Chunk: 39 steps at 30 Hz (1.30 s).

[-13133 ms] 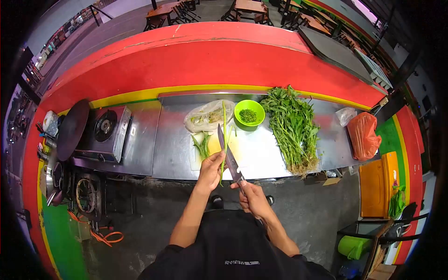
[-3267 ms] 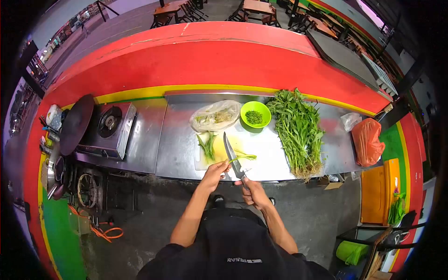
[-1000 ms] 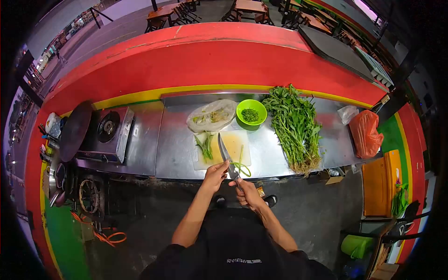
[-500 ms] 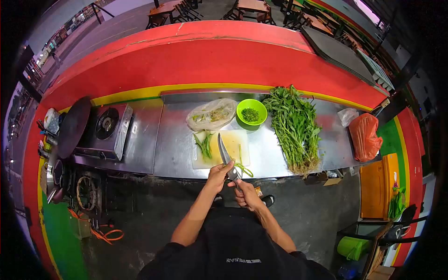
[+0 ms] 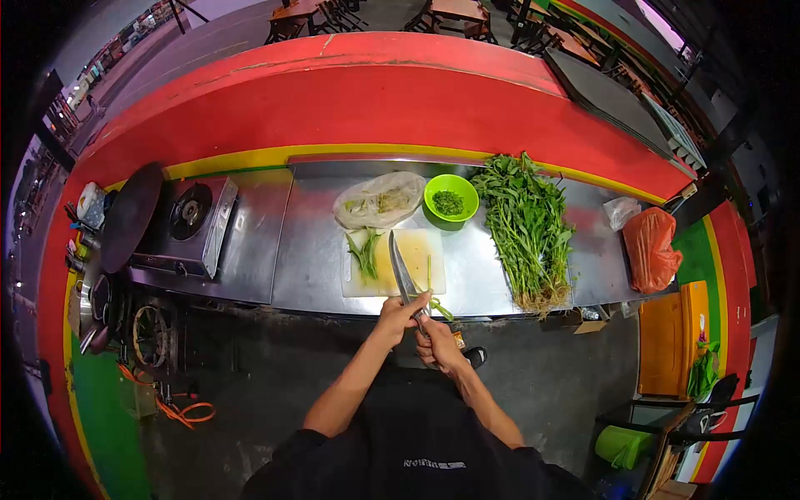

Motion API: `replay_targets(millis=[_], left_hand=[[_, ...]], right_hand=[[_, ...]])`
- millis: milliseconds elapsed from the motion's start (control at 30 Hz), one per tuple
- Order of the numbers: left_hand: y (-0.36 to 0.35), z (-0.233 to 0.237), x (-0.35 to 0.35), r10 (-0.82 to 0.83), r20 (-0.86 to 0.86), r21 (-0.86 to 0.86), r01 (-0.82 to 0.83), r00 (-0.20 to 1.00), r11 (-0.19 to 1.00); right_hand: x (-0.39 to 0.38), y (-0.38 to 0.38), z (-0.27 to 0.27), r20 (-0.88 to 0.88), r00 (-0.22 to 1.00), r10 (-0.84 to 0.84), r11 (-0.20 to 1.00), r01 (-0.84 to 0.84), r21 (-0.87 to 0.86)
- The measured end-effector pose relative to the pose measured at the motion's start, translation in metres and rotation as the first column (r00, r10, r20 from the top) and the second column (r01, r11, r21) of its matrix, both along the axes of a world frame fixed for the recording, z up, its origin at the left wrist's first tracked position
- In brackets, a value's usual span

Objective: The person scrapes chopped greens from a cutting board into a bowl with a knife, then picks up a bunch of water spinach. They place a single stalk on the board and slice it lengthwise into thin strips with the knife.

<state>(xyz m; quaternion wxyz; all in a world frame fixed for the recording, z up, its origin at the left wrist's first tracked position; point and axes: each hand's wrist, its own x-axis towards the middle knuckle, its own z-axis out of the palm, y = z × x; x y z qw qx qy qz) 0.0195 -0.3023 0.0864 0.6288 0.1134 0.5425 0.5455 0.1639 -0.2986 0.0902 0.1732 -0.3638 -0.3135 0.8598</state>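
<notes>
A knife (image 5: 400, 265) points away from me over the cutting board (image 5: 354, 283). My right hand (image 5: 438, 343) is closed round its handle. At the base of the blade is my left hand (image 5: 400, 317), its fingers bent against the metal; what they pinch, if anything, is too small to tell. Green leaves (image 5: 364, 253) lie on the board's left side. A thin green stem (image 5: 429, 271) is at its right, and curled stems (image 5: 442, 310) show beside my fingers at the front edge. Behind the board are a clear plastic bag (image 5: 379, 200) and a green bowl (image 5: 451, 218) holding chopped greens.
A large bunch of leafy greens with roots (image 5: 525, 233) lies right of the board. Farther right is an orange-red bag (image 5: 650, 250). A gas stove (image 5: 187, 225) and a large dark round pan (image 5: 133, 218) stand left. The red wall (image 5: 375, 108) runs behind the steel counter (image 5: 312, 250).
My left hand's fingers have shifted across the knife near the handle, covering more of it. My right hand has stayed on the handle, and the view has shifted slightly.
</notes>
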Motion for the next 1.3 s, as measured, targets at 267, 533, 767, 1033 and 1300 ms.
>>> replay_targets(millis=[267, 533, 767, 1033, 1300], left_hand=[[-0.005, -0.006, 0.008, 0.016, 0.035, 0.094, -0.019, 0.999, 0.995], [-0.005, -0.013, -0.008, 0.061, 0.125, 0.122, -0.077, 0.99, 0.99], [-0.004, -0.027, -0.027, 0.091, 0.084, 0.058, -0.096, 0.992, 0.994], [-0.009, -0.036, -0.063, 0.181, 0.13, 0.101, -0.195, 0.975, 0.976], [0.011, -0.027, -0.124, 0.233, 0.13, 0.129, -0.25, 0.964, 0.96]], right_hand=[[0.003, -0.001, 0.003, 0.018, 1.0, -0.001, 1.0, 0.001, -0.02], [0.017, -0.002, 0.009, 0.026, 0.993, 0.117, 0.993, -0.116, -0.038], [0.037, -0.002, 0.015, 0.069, 0.974, 0.217, 0.976, -0.216, -0.02], [0.077, 0.002, 0.012, 0.096, 0.916, 0.39, 0.92, -0.393, 0.009], [0.098, 0.008, 0.009, 0.253, 0.865, 0.433, 0.882, -0.465, 0.079]])
